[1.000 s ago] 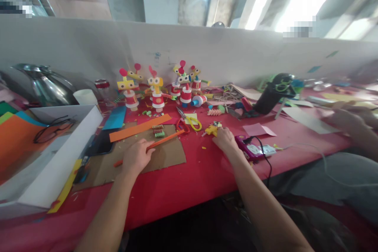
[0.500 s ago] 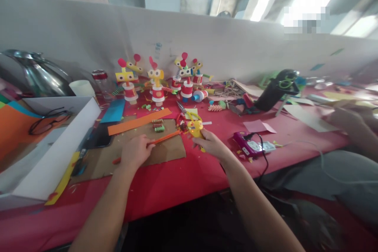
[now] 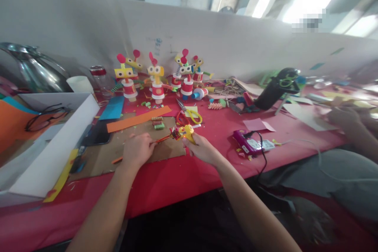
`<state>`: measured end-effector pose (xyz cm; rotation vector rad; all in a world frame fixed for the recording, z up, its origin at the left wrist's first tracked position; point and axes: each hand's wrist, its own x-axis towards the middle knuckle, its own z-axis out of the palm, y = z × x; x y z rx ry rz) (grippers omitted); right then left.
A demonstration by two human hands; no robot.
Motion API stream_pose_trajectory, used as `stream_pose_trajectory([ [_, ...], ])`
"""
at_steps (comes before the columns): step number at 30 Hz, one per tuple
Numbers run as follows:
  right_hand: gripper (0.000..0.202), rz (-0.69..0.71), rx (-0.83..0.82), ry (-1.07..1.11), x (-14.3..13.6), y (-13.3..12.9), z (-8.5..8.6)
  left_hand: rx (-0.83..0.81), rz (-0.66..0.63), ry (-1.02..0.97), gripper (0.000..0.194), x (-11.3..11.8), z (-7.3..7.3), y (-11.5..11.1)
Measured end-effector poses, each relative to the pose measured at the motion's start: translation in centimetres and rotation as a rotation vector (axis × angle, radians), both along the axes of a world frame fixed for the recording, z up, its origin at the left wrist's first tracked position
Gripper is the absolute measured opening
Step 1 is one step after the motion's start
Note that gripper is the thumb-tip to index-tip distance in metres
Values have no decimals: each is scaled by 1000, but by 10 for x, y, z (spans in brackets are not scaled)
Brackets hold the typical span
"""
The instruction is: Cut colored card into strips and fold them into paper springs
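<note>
My left hand [image 3: 138,149] is closed on a thin orange paper strip [image 3: 163,139], whose other end sticks out at the left of the hand. In my right hand [image 3: 201,147] is a yellow glue gun [image 3: 187,130], its tip pointing left over the far end of the strip. Both hands are above a brown cardboard sheet [image 3: 169,152]. Folded green and red paper springs [image 3: 158,123] lie on the cardboard, beside a wide orange strip [image 3: 138,119]. Scissors [image 3: 190,115] with red and yellow handles rest just behind the glue gun.
Several paper figures [image 3: 156,82] stand at the back. A white box [image 3: 56,147] with glasses, a steel jug [image 3: 38,71] and a phone [image 3: 99,133] are at left. To the right are a purple power strip [image 3: 249,143], a black holder [image 3: 270,94] and another person's hand [image 3: 344,120].
My right hand has moved the glue gun left, onto the end of the orange strip, uncovering the scissors behind. My left hand still holds the strip and has barely shifted.
</note>
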<state>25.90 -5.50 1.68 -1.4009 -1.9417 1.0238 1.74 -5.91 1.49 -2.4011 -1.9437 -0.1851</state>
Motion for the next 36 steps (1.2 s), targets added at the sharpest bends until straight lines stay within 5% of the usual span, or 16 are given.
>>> stream_pose_trajectory([
  [36,22,-261,122,-374,24,15,14,-43,13,-20,33,-2,2,3],
])
